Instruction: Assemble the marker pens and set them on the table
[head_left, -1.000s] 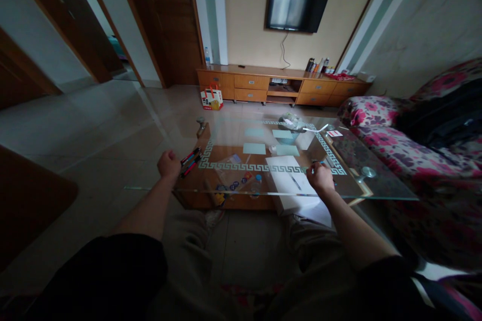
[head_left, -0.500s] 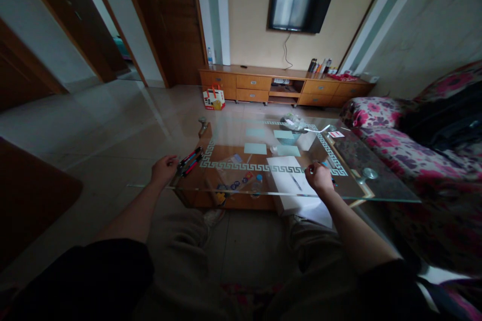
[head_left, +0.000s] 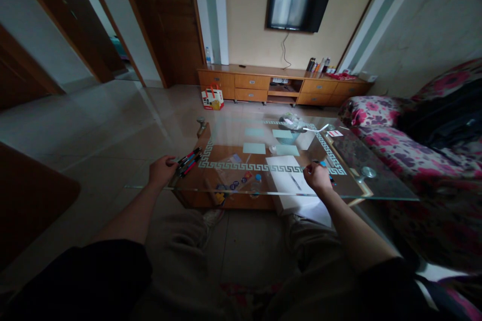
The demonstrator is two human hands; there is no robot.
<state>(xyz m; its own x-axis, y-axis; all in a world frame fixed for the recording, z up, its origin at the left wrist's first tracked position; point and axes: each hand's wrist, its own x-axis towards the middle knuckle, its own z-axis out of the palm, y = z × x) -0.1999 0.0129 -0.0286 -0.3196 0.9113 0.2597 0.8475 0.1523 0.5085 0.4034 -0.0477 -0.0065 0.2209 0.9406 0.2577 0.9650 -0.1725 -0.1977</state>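
On a glass coffee table, pens lie bunched, seemingly for easy reach, beside the partly curled left hand; the right hand is balled near the Greek-key border. Whether either grips anything, one cannot tell.

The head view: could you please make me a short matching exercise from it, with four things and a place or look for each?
Things
1. Pens
2. TV
3. Bag
4. Sofa

Places or looks
A. On the floor, by the cabinet
B. Pink-flowered
C. Beside the left hand
D. On the wall

Pairs: 1-C, 2-D, 3-A, 4-B
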